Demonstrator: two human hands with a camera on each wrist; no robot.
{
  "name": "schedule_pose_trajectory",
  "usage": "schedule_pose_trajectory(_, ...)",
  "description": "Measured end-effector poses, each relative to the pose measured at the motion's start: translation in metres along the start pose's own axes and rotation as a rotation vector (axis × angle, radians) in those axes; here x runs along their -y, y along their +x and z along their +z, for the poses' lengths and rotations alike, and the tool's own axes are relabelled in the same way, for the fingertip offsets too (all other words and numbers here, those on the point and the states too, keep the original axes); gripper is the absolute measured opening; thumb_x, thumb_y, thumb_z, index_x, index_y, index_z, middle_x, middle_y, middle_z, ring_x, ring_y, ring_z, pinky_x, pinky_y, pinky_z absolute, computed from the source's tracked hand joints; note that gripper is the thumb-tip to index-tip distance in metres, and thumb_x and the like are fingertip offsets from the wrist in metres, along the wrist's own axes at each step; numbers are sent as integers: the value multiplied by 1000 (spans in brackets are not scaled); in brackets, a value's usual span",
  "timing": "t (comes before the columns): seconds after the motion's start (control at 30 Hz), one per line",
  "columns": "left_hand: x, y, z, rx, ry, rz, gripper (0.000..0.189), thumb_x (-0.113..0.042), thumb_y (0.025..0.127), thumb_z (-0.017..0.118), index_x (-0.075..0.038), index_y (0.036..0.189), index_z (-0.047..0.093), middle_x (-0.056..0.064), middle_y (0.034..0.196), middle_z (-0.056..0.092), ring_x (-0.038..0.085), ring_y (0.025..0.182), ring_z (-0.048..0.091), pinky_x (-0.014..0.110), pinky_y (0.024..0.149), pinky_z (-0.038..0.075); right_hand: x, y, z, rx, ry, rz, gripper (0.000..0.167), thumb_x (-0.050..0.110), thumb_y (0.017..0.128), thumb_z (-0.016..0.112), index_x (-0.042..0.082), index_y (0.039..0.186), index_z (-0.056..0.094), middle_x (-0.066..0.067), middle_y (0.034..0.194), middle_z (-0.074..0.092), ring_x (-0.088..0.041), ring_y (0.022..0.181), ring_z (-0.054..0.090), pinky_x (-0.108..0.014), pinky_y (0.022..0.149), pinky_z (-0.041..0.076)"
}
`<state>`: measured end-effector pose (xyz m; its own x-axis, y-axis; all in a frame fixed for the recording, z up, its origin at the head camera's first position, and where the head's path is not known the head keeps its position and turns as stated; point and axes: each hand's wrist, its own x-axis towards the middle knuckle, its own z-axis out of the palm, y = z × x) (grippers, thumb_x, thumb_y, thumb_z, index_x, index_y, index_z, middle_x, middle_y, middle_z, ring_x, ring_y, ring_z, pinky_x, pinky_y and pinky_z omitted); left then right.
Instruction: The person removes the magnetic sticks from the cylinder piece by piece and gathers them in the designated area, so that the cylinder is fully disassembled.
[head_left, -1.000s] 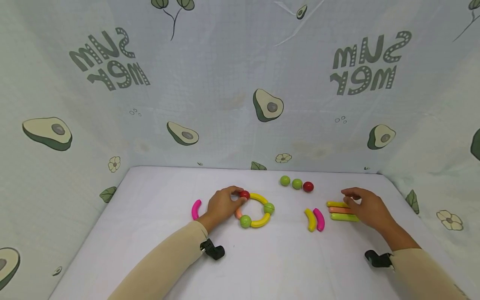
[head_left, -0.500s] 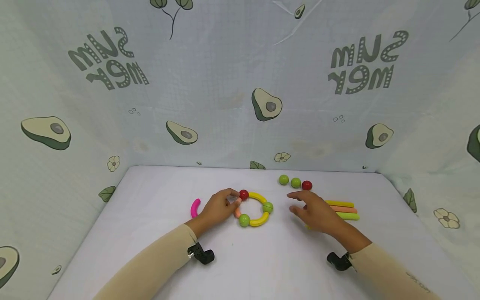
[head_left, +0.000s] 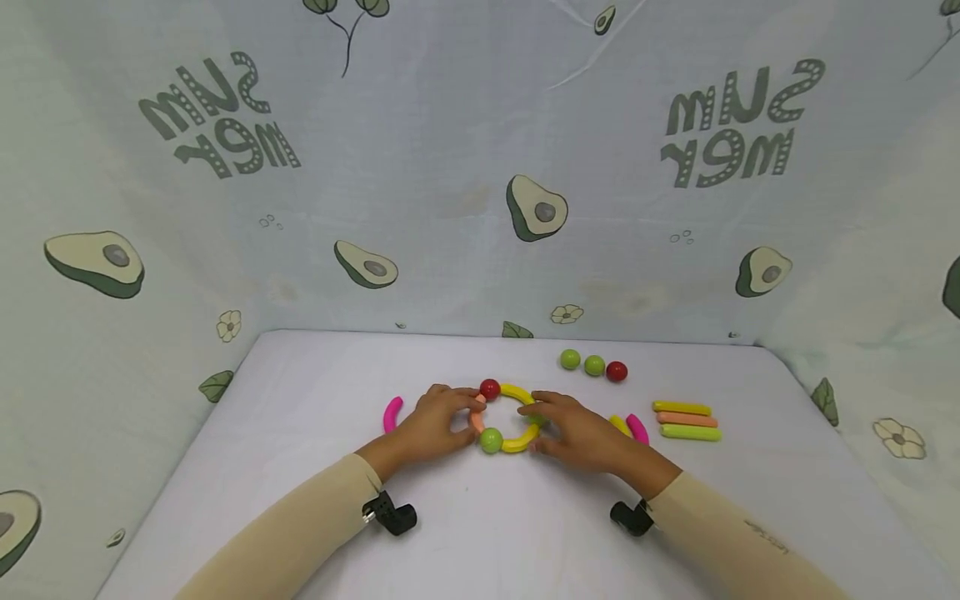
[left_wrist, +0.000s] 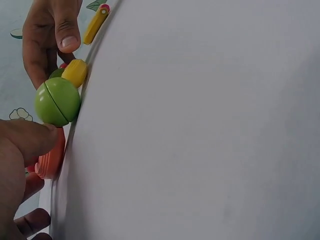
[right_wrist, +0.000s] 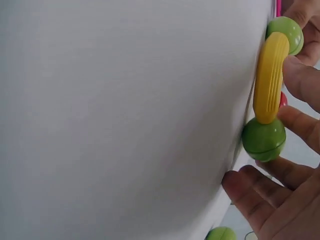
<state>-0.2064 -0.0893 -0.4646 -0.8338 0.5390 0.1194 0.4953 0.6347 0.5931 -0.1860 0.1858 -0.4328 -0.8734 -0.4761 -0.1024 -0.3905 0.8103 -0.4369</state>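
Note:
A ring of toy balls and curved rods [head_left: 516, 445] lies flat on the white table between both hands. It has a red ball [head_left: 490, 389], two green balls, yellow rods and one orange rod [left_wrist: 55, 155]. My left hand [head_left: 429, 429] holds the ring's left side, thumb by the near green ball [left_wrist: 57, 102] and fingers beyond the orange rod. On the opposite side, my right hand [head_left: 581, 432] spans the ring, its thumb against a yellow curved rod [right_wrist: 270, 80] and fingers about the right green ball [right_wrist: 264, 140]. That ball is mostly covered in the head view.
Two loose green balls [head_left: 582, 362] and a red ball [head_left: 617, 372] line up at the back. Three straight rods [head_left: 688, 421] lie at the right. A pink curved rod [head_left: 637, 428] and a yellow one sit partly behind the right hand; another pink rod [head_left: 392, 414] is at left.
My right hand has swept left from beside the straight rods to the ring's right side. My left hand has shifted from the red ball down along the orange rod.

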Motion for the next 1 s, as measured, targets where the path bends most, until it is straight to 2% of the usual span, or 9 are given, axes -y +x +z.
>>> schedule_pose_trajectory(0.13,-1,3,1,1,61,14,38,-28,91,79,-18,128,72,2,143,60,31,128,47,54,103,39,1,4,0,8,-17,13,46,30,91,80,21,134,68,-12,156,45,-36,141,44,-56,105,46)
schedule_pose_trajectory(0.43,-3,4,1,-24,118,41,34,-34,89,80,-20,120,75,2,135,64,30,123,50,50,99,41,2,7,0,-13,-14,21,40,24,89,82,18,127,72,-15,153,49,-36,140,46,-55,109,42)
schedule_pose_trajectory(0.67,-4,5,3,-27,142,24,32,-39,88,81,-22,114,76,1,131,65,31,124,51,52,101,41,0,5,0,-16,6,32,41,23,88,83,19,127,72,-13,154,48,-35,140,47,-54,109,42)
schedule_pose_trajectory(0.8,-4,3,3,-31,146,24,31,-38,88,80,-22,114,76,2,132,66,31,124,51,52,100,42,1,4,0,-17,17,41,41,24,88,83,20,127,72,-12,155,48,-34,140,47,-54,109,42)
schedule_pose_trajectory(1.0,-2,0,4,-42,176,60,27,-32,87,79,-21,112,76,1,127,68,30,119,54,52,98,45,0,4,0,-15,18,50,40,25,88,83,21,127,72,-10,155,48,-33,140,46,-53,109,42)
